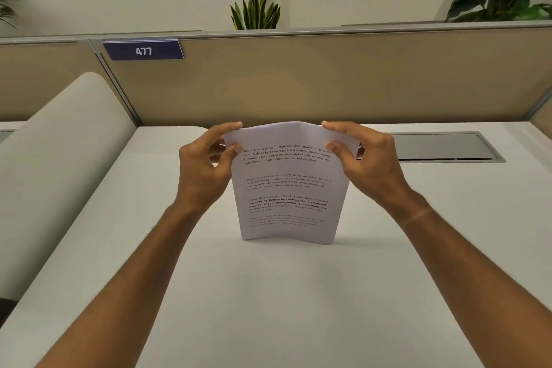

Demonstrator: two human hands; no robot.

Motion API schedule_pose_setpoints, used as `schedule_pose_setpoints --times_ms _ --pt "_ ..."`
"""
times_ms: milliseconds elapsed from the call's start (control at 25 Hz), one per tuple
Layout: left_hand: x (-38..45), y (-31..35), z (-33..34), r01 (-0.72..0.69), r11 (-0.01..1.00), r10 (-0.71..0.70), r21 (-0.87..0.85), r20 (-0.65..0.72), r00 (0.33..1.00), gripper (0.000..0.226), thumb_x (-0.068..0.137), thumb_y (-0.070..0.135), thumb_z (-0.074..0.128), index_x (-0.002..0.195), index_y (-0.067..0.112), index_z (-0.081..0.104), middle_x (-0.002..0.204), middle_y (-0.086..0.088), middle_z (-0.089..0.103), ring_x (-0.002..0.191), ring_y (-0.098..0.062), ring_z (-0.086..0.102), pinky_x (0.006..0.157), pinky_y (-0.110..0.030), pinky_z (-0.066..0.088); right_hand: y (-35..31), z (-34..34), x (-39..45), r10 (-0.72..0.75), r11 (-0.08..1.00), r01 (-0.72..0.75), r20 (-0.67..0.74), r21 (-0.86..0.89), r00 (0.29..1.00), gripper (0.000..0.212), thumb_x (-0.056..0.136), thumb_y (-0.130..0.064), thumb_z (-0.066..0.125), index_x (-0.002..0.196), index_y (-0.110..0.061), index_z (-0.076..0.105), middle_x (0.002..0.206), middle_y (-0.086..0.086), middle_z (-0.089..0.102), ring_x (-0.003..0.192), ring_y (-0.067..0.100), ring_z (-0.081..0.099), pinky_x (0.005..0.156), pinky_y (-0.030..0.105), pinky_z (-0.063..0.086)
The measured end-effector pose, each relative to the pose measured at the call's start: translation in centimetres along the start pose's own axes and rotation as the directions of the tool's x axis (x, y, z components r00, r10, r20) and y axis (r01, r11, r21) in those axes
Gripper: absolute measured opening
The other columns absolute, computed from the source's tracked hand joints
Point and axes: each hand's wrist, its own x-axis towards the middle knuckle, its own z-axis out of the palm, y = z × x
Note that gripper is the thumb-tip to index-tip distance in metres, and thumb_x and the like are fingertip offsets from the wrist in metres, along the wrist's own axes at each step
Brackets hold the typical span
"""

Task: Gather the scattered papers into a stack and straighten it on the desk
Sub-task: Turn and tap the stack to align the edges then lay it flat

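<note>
A stack of white printed papers stands upright on its bottom edge on the white desk, slightly bowed, with the text facing me. My left hand grips the stack's upper left edge, thumb on the front and fingers over the top. On the upper right edge my right hand holds it the same way. How many sheets are in the stack cannot be told. No loose papers lie elsewhere on the desk.
A tan partition with a blue "477" label closes the desk's far side. A grey cable tray lid is set into the desk at the right. A rounded white divider rises on the left. Plants stand behind the partition.
</note>
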Motion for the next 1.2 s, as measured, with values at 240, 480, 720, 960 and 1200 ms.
schedule_pose_setpoints --times_ms 240,480,720,960,1200 --pt "-1.5 -0.7 0.8 0.137 0.99 -0.139 -0.031 -0.035 0.99 0.06 0.09 0.016 0.066 0.145 0.019 0.042 0.09 0.016 0.063 0.082 0.011 0.063 0.071 0.0 0.046 0.4 0.5 -2.1 0.152 0.979 -0.134 -0.111 0.155 0.982 0.068 0.087 -0.016 0.073 0.147 -0.021 0.042 0.095 -0.009 0.067 0.075 -0.003 0.061 0.07 0.004 0.048" --pt "-3.4 -1.9 2.2 0.185 0.981 -0.186 -0.067 -0.013 0.982 0.041 0.095 0.015 0.058 0.136 0.013 0.055 0.106 0.023 0.062 0.088 0.012 0.063 0.071 0.0 0.045 0.5 3.3 -6.1 0.252 0.955 -0.206 -0.215 0.215 0.943 0.065 0.094 -0.01 0.063 0.151 -0.013 0.033 0.111 0.005 0.07 0.084 0.006 0.063 0.078 0.0 0.045" --pt "-3.5 -1.8 2.2 0.17 0.981 -0.174 -0.093 -0.03 0.984 0.038 0.095 0.008 0.055 0.126 0.03 0.057 0.097 0.046 0.061 0.087 0.013 0.062 0.072 -0.006 0.047 0.4 3.6 -5.9 0.227 0.962 -0.175 -0.254 0.212 0.94 0.058 0.096 -0.006 0.058 0.149 -0.011 0.033 0.103 -0.002 0.065 0.083 0.003 0.059 0.072 -0.003 0.042" --pt "-3.7 -1.5 2.1 0.168 0.98 -0.172 -0.11 -0.03 0.985 0.037 0.095 0.017 0.053 0.131 0.027 0.055 0.103 0.032 0.061 0.089 0.009 0.062 0.071 -0.006 0.049 0.6 3.3 -5.7 0.253 0.955 -0.201 -0.251 0.217 0.934 0.063 0.097 -0.009 0.059 0.149 -0.021 0.026 0.09 -0.001 0.064 0.076 0.005 0.058 0.075 0.0 0.043" --pt "-3.7 -1.7 2.1 0.185 0.973 -0.187 -0.136 0.003 0.982 0.016 0.096 0.02 0.052 0.109 0.029 0.055 0.102 0.024 0.062 0.092 -0.005 0.063 0.077 -0.019 0.055 0.7 3.5 -5.5 0.284 0.938 -0.224 -0.216 0.264 0.934 0.061 0.1 -0.008 0.052 0.149 -0.024 0.02 0.088 -0.019 0.055 0.075 -0.007 0.054 0.072 0.001 0.042"
